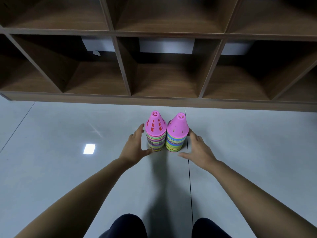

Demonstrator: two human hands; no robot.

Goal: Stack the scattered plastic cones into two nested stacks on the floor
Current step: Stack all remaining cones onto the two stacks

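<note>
Two nested stacks of plastic cones stand side by side on the grey floor. The left stack [155, 133] has a pink cone with square holes on top; the right stack [176, 134] is topped by a pink cone with small slits. Many coloured rims show below each top cone. My left hand [135, 146] is spread just left of the left stack, fingers straight, thumb near its base. My right hand [199, 148] is spread just right of the right stack, fingertips close to the top cone's rim. Neither hand grips anything.
A brown wooden cubby shelf [163, 100] runs across the back, its bottom edge just behind the stacks. Tiled floor [68, 169] stretches on both sides. My knees in dark trousers [130, 225] are at the bottom edge.
</note>
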